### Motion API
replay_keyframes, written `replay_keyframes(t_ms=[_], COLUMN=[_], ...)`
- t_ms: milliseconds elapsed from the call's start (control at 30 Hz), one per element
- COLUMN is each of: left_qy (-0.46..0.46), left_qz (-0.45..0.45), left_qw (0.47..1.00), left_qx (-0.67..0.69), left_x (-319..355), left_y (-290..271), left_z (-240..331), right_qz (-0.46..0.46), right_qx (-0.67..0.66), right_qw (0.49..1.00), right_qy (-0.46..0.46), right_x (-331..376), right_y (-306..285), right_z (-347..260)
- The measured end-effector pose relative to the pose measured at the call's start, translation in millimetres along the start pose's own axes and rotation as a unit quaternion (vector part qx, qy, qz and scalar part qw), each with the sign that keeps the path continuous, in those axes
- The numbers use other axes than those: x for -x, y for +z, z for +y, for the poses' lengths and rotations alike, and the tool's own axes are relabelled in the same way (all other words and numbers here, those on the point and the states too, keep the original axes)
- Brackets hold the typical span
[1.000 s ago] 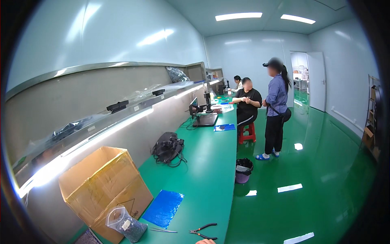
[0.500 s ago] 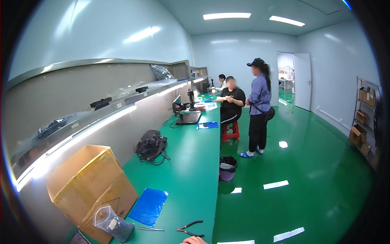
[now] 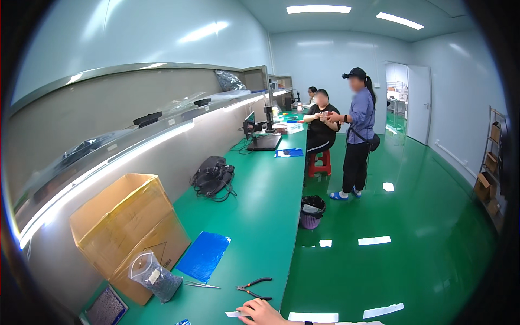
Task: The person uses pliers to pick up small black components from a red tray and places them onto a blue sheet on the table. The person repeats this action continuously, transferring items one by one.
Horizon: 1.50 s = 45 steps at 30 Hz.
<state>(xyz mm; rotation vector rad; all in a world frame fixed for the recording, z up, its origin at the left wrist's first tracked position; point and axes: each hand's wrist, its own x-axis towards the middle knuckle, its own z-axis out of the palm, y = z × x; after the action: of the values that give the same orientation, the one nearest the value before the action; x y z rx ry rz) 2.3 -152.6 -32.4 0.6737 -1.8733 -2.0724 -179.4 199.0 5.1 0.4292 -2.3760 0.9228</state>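
At the lower edge, my right hand point(image 3: 262, 312) rests low over the green bench near its front edge, fingers bent. A small white strip point(image 3: 233, 314) sticks out from its fingertips, and they appear to pinch it. Just beyond the hand lie cutting pliers point(image 3: 244, 288) with orange-and-black handles spread apart. Metal tweezers point(image 3: 202, 285) lie left of the pliers, beside a clear zip bag point(image 3: 162, 283) full of small dark pieces. Behind the tweezers a blue sheet point(image 3: 205, 257) lies flat. My left hand is out of view.
An open cardboard box point(image 3: 130, 233) stands against the back wall, behind a shallow tray point(image 3: 107, 309) of dark grains. A black cable bundle or bag point(image 3: 213, 179) lies farther along the bench point(image 3: 260, 216). A bin point(image 3: 311, 216), a seated person point(image 3: 323, 122) and a standing person point(image 3: 359, 116) are to the right.
The view has shifted, so the scene sits slightly higher and more right. My right hand has come further into view, with the white strip. The standing person now reaches toward the seated one.
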Motion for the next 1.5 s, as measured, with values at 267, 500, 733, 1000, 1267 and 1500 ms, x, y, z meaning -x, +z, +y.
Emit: replay_keyframes(t_ms=[267, 500, 733, 1000, 1267, 1500], left_qy=[0.02, -0.002, 0.025, 0.04, 0.039, 0.099], left_qz=[0.088, 0.146, 0.212, 0.221, 0.105, -0.015], left_qw=[0.995, 0.989, 0.975, 0.943, 0.901, 0.869], left_qx=[-0.044, -0.038, -0.059, -0.246, -0.419, -0.485], left_x=[64, 77, 79, 47, 11, -9], left_y=[78, 102, 99, 92, 117, 172], left_z=[83, 95, 95, 124, 140, 118], right_qz=[0.004, -0.009, -0.091, -0.122, -0.138, -0.127], right_qx=[0.004, -0.004, 0.021, 0.016, -0.008, -0.029], right_qw=[1.0, 1.0, 0.995, 0.992, 0.99, 0.991], right_qy=[-0.001, 0.009, -0.026, 0.008, 0.0, -0.001], right_x=[0, -7, -10, -13, -12, -15], right_y=[-2, -17, 2, 3, -4, -3], right_z=[-1, -3, 11, 11, 11, 18])
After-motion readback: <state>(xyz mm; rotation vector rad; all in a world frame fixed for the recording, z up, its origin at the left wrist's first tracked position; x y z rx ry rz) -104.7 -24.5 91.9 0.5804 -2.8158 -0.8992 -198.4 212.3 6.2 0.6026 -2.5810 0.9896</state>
